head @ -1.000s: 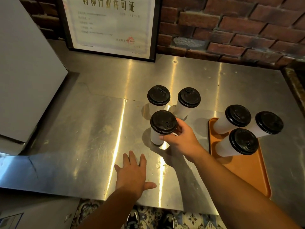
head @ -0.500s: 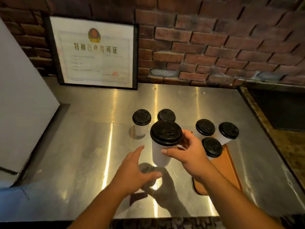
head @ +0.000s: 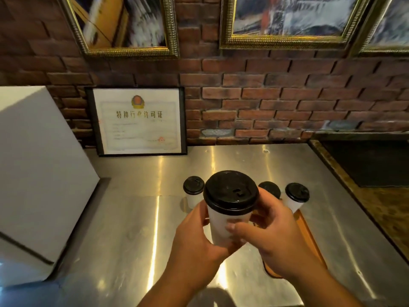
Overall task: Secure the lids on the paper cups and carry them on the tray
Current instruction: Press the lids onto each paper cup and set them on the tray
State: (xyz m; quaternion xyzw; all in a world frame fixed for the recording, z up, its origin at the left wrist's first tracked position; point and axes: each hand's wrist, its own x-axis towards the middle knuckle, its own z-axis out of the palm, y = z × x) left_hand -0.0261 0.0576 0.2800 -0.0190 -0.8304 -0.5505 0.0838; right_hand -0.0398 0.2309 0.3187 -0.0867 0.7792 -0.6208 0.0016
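A white paper cup (head: pixel 219 227) with a black lid (head: pixel 231 191) is lifted high above the steel counter, close to the camera. My left hand (head: pixel 194 238) wraps its left side and base. My right hand (head: pixel 272 235) grips its right side, thumb across the front. Behind it stand other lidded cups: one (head: pixel 193 190) on the counter at the left, one lid (head: pixel 270 189) peeking above my right hand, and one (head: pixel 296 196) on the orange tray (head: pixel 309 238). My right hand and arm hide most of the tray.
A large white box (head: pixel 37 173) fills the counter's left side. A framed certificate (head: pixel 138 121) leans on the brick wall behind. Gold-framed pictures hang higher up. A dark recessed ledge (head: pixel 367 162) borders the steel counter (head: pixel 132 229) on the right.
The cup has risen from the counter toward the camera. My left hand left the counter and closed on the cup beside my right hand. The view tilted upward.
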